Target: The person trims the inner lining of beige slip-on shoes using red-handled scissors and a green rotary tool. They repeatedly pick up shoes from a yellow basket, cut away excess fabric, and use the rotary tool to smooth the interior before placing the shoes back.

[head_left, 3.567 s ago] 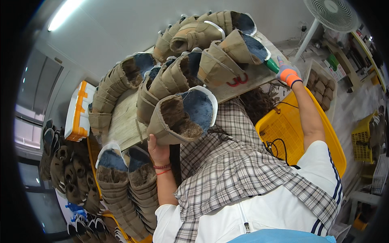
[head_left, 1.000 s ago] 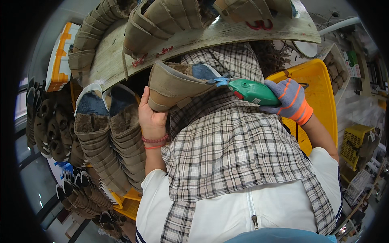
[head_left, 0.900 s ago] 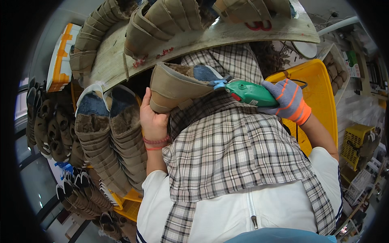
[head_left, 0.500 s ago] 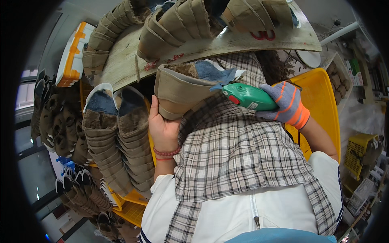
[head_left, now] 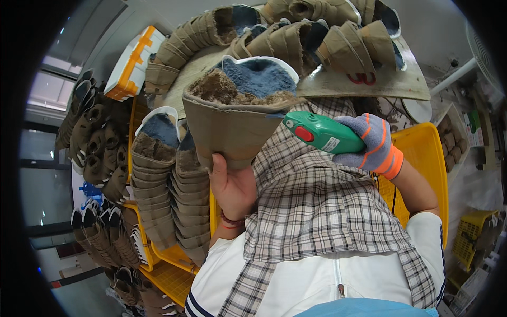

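Observation:
My left hand (head_left: 232,185) is bare and grips a brown boot upper (head_left: 227,129) from below, thumb on its outer side. The upper's opening faces up, showing brown fleece, a blue lining and a white edge at the back. In my right hand (head_left: 376,145), which wears a grey and orange glove, are green electric scissors (head_left: 327,136) with a red button. Their front end points left at the upper's right rim. The blades cannot be made out there, so contact is unclear.
Nested boot uppers (head_left: 182,55) lie on a wooden board (head_left: 338,82) ahead. More stacked uppers (head_left: 153,195) rest at my left by yellow crates (head_left: 177,259). A yellow basket (head_left: 430,158) stands at my right. A plaid apron (head_left: 317,211) covers my lap.
My left hand has raised the boot upper and turned it, so more of its inside shows. The scissors' front now sits by its right rim. The whole view has shifted.

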Motion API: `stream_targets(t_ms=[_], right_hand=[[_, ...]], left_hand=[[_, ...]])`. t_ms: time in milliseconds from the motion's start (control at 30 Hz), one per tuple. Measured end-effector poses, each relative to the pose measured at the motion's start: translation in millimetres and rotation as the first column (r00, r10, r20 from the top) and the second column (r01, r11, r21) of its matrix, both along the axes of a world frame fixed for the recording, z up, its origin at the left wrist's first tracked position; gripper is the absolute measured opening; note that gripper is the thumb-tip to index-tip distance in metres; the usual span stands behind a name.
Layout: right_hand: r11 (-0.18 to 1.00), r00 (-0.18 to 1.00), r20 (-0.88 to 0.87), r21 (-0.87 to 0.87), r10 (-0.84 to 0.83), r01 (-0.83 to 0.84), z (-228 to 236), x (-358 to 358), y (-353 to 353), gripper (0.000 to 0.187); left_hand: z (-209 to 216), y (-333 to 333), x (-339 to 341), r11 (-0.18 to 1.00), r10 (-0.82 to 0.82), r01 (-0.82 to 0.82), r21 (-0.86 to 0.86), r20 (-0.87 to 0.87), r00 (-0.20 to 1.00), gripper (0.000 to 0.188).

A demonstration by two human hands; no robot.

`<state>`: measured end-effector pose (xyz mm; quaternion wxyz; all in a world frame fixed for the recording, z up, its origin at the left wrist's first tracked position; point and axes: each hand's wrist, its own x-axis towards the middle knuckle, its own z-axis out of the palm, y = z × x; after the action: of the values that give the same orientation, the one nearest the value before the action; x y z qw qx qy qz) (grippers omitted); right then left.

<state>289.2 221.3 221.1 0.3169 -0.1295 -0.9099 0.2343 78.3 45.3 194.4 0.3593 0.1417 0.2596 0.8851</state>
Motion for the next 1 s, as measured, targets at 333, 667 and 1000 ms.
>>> stream_targets(t_ms=[333, 667, 1000], right_hand=[[0.995, 0.986, -0.137, -0.026, 0.091, -0.095, 21, -42, 1, 0.055], [0.996, 0.989, -0.117, 0.006, 0.086, -0.085, 24, -46, 7, 0.053], [0.998, 0.989, -0.143, -0.038, 0.034, -0.040, 30, -58, 0, 0.052]], left_hand=[[-21, 1, -5, 0.953, 0.253, -0.303, 0.014, -0.588, 0.768, 0.040], [-20, 12, -26, 0.988, 0.157, -0.135, 0.080, -0.536, 0.829, 0.041], [-23, 17, -28, 0.870, -0.007, -0.436, -0.228, -0.891, 0.454, 0.021]])
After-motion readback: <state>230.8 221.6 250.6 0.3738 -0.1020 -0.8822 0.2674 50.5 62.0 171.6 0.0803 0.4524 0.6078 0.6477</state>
